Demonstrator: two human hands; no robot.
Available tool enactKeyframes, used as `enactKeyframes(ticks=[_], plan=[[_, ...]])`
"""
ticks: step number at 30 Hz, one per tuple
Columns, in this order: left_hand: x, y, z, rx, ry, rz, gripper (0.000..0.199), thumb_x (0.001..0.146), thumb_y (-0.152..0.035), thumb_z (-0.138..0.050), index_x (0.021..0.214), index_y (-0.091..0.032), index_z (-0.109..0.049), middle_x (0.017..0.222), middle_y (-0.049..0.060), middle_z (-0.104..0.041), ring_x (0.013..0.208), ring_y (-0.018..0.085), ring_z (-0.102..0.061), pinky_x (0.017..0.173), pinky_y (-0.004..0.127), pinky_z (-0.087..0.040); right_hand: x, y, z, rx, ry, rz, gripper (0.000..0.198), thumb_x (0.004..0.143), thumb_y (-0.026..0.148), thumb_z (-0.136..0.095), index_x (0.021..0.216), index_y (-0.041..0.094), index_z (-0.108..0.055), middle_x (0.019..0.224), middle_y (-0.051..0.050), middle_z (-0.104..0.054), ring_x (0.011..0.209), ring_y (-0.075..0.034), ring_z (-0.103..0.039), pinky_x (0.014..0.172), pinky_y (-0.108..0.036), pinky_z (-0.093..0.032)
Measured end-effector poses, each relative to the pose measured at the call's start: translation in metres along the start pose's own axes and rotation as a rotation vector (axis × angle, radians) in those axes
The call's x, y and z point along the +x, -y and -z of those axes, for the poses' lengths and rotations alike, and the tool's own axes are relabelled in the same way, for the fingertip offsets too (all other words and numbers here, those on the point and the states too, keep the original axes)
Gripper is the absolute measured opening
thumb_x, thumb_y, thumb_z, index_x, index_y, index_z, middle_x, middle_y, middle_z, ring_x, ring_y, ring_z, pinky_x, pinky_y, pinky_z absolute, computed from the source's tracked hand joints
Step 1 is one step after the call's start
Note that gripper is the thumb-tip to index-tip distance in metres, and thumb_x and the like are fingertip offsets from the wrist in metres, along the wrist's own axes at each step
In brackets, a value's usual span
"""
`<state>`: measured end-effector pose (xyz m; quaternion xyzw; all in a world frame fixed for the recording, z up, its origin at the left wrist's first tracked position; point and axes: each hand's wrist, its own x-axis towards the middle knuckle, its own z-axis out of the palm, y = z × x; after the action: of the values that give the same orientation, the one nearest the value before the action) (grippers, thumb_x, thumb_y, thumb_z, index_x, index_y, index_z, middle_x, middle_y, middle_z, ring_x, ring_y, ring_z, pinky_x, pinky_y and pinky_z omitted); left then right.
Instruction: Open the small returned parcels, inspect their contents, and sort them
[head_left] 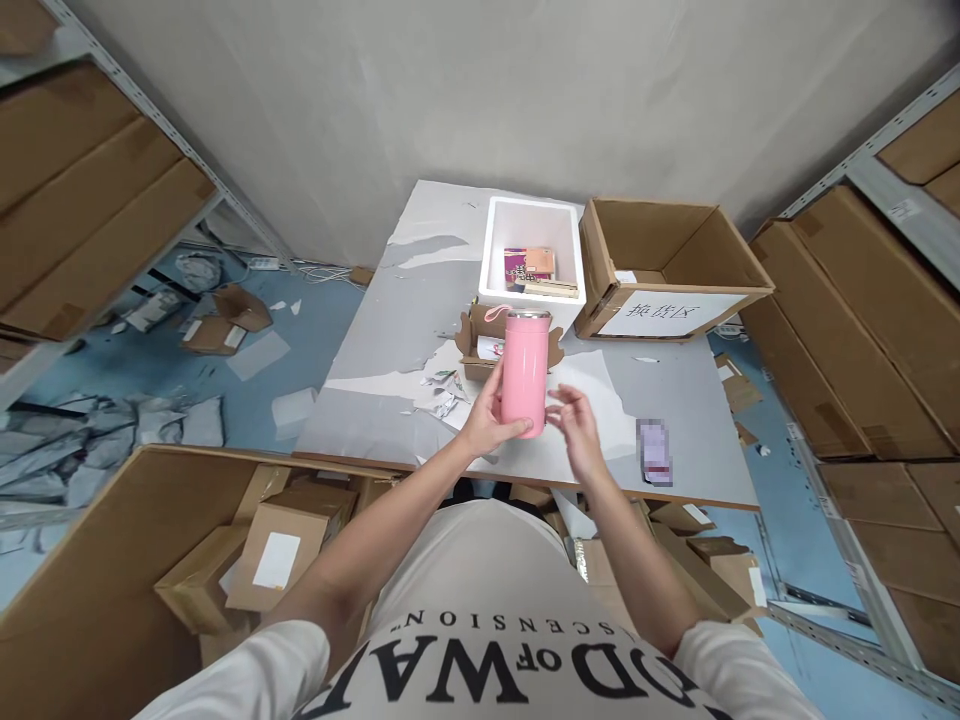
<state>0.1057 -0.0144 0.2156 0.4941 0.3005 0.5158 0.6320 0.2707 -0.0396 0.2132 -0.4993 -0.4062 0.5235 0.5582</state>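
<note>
A pink tumbler (525,375) with a silver rim and a pink strap loop stands upright in the grip of my left hand (491,420), held above the table. My left thumb lies across its lower front. Just right of the tumbler is my right hand (576,425), fingers apart and slightly bent, with nothing in it. Its fingertips are close to the tumbler's side; whether they touch it I cannot tell. Behind the tumbler sits a small opened cardboard box (474,355) with a white item inside, partly hidden.
A white foam box (491,245) holding booklets and a large open carton (675,313) with a handwritten label stand at the table's (367,345) back. Torn paper (442,395) lies left of the tumbler, a blurred purple item (655,453) right. Cartons (277,550) crowd below the front edge.
</note>
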Motion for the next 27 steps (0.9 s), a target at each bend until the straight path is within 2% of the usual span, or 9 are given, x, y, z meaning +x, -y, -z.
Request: enactKeyframes(ticks=[3, 5, 8, 12, 16, 19, 21, 23, 27], plan=[[-0.007, 0.004, -0.002, 0.111, -0.009, 0.009, 0.112, 0.061, -0.034, -0.082, 0.151, -0.028, -0.015, 0.147, 0.014, -0.040, 0.119, 0.028, -0.055, 0.094, 0.039, -0.048, 0.031, 0.039, 0.011, -0.230, 0.026, 0.184, 0.058, 0.075, 0.060, -0.065, 0.124, 0.032, -0.051, 0.128, -0.008, -0.056, 0.104, -0.023, -0.059, 0.090, -0.042, -0.049], [-0.012, 0.006, -0.006, 0.195, -0.019, 0.008, 0.111, 0.061, -0.034, -0.081, 0.151, -0.028, -0.016, 0.149, 0.014, -0.037, 0.118, 0.027, -0.055, 0.095, 0.038, -0.047, 0.049, 0.066, 0.008, -0.344, 0.096, 0.235, 0.061, 0.073, 0.062, -0.066, 0.125, 0.033, -0.051, 0.128, -0.008, -0.056, 0.103, -0.023, -0.060, 0.085, -0.040, -0.050], [-0.020, 0.010, -0.011, 0.317, -0.032, 0.028, 0.110, 0.062, -0.034, -0.081, 0.151, -0.028, -0.017, 0.144, 0.013, -0.043, 0.114, 0.026, -0.056, 0.094, 0.038, -0.047, 0.065, 0.090, -0.003, -0.464, 0.179, 0.272, 0.051, 0.075, 0.061, -0.065, 0.113, 0.028, -0.058, 0.111, -0.006, -0.063, 0.096, -0.022, -0.060, 0.079, -0.035, -0.050], [-0.027, 0.013, -0.012, 0.381, -0.091, 0.084, 0.114, 0.056, -0.036, -0.084, 0.150, -0.026, -0.020, 0.122, 0.010, -0.059, 0.106, 0.026, -0.059, 0.093, 0.039, -0.045, 0.072, 0.093, -0.013, -0.482, 0.194, 0.266, 0.038, 0.073, 0.056, -0.069, 0.089, 0.023, -0.060, 0.088, -0.001, -0.063, 0.079, -0.016, -0.057, 0.072, -0.029, -0.047], [-0.032, 0.013, -0.011, 0.039, -0.116, 0.156, 0.117, 0.052, -0.043, -0.087, 0.148, -0.025, -0.023, 0.119, 0.011, -0.060, 0.111, 0.027, -0.058, 0.095, 0.040, -0.044, 0.075, 0.082, -0.008, -0.218, 0.187, 0.183, 0.037, 0.072, 0.056, -0.070, 0.088, 0.025, -0.058, 0.081, 0.001, -0.061, 0.069, -0.014, -0.055, 0.060, -0.026, -0.045], [-0.038, 0.010, -0.009, -0.428, 0.024, 0.409, 0.085, 0.070, -0.062, -0.066, 0.138, -0.017, -0.041, 0.123, 0.017, -0.060, 0.116, 0.032, -0.056, 0.092, 0.043, -0.045, 0.077, 0.074, -0.002, -0.026, 0.185, 0.118, 0.037, 0.071, 0.057, -0.070, 0.090, 0.027, -0.057, 0.079, 0.002, -0.061, 0.065, -0.014, -0.056, 0.055, -0.026, -0.045], [-0.043, 0.009, -0.008, -0.663, 0.135, 0.582, 0.073, 0.080, -0.065, -0.051, 0.130, -0.012, -0.050, 0.125, 0.020, -0.060, 0.118, 0.034, -0.056, 0.093, 0.046, -0.045, 0.078, 0.068, -0.001, 0.082, 0.191, 0.104, 0.038, 0.071, 0.057, -0.070, 0.091, 0.028, -0.057, 0.084, 0.001, -0.064, 0.071, -0.017, -0.060, 0.059, -0.028, -0.049], [-0.047, 0.009, -0.006, -0.780, 0.167, 0.655, 0.066, 0.083, -0.061, -0.049, 0.126, -0.010, -0.053, 0.124, 0.020, -0.061, 0.118, 0.033, -0.057, 0.095, 0.046, -0.044, 0.078, 0.060, -0.002, 0.169, 0.194, 0.110, 0.040, 0.071, 0.060, -0.068, 0.092, 0.028, -0.057, 0.093, -0.001, -0.067, 0.083, -0.020, -0.064, 0.067, -0.033, -0.052], [-0.049, 0.013, -0.006, -0.763, 0.057, 0.612, 0.057, 0.078, -0.049, -0.063, 0.125, -0.018, -0.054, 0.122, 0.013, -0.063, 0.111, 0.029, -0.061, 0.096, 0.041, -0.046, 0.079, 0.047, -0.007, 0.209, 0.150, 0.115, 0.049, 0.073, 0.069, -0.058, 0.099, 0.028, -0.058, 0.108, -0.005, -0.068, 0.101, -0.026, -0.062, 0.081, -0.043, -0.053]])
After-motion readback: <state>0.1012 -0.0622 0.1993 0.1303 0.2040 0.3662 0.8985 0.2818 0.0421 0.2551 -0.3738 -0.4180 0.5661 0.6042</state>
